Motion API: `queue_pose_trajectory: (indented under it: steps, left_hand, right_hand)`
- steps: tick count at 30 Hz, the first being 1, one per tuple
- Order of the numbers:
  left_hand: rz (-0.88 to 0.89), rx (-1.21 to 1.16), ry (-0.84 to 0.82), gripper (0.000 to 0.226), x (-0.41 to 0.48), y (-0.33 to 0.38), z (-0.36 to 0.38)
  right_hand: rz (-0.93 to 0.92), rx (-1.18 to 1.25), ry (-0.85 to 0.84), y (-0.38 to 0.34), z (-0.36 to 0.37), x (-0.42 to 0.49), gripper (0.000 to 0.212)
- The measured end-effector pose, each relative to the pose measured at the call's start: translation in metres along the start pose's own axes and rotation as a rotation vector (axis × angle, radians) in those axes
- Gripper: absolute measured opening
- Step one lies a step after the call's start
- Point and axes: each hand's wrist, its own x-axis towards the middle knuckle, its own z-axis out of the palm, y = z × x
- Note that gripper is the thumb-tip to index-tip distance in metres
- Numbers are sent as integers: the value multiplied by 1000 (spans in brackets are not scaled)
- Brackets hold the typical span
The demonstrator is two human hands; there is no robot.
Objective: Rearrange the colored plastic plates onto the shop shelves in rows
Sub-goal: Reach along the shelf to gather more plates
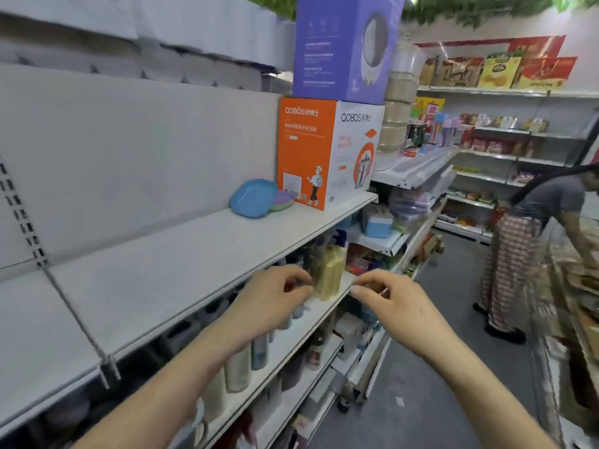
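A blue plastic plate (254,198) leans tilted on the white shelf (181,260), right beside an orange box (321,150). Between the two lies a small stack with a purple plate (285,197) on a green plate (282,207). My left hand (272,301) and my right hand (397,306) hover side by side in front of the shelf's edge, well short of the plates. Fingers of both are loosely curled and I see nothing held in them.
A purple box (343,47) stands on the orange box. Bottles, one of them yellow (329,275), fill the lower shelves. A person (531,241) bends over goods in the aisle to the right. Grey floor (431,367) runs between the shelving.
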Motion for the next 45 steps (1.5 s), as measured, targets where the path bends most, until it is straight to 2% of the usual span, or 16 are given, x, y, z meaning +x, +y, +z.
queue_pose_trajectory:
  steps: [7, 14, 20, 27, 33, 41, 45]
  left_hand:
    - [-73, 93, 75, 11, 67, -11, -17]
    - [-162, 158, 225, 14, 147, -45, -48]
    - [-266, 291, 252, 18, 191, -70, -77]
    - [-446, 382, 295, 30, 228, -99, -97]
    - [-607, 383, 341, 29, 257, -111, -88]
    - [-679, 394, 380, 30, 278, -120, -79]
    - [-657, 380, 447, 29, 273, -126, -87]
  right_hand:
    - [-140, 66, -83, 21, 14, 110, 12]
    - [-214, 121, -90, 17, 39, 214, 14]
    - [-311, 98, -42, 5, 60, 305, 11]
    - [-437, -100, -49, 7, 98, 392, 27]
    - [-546, -166, -102, 7, 108, 435, 30]
    - [-587, -201, -185, 4, 115, 466, 30]
    - [-595, -242, -266, 0, 122, 468, 29]
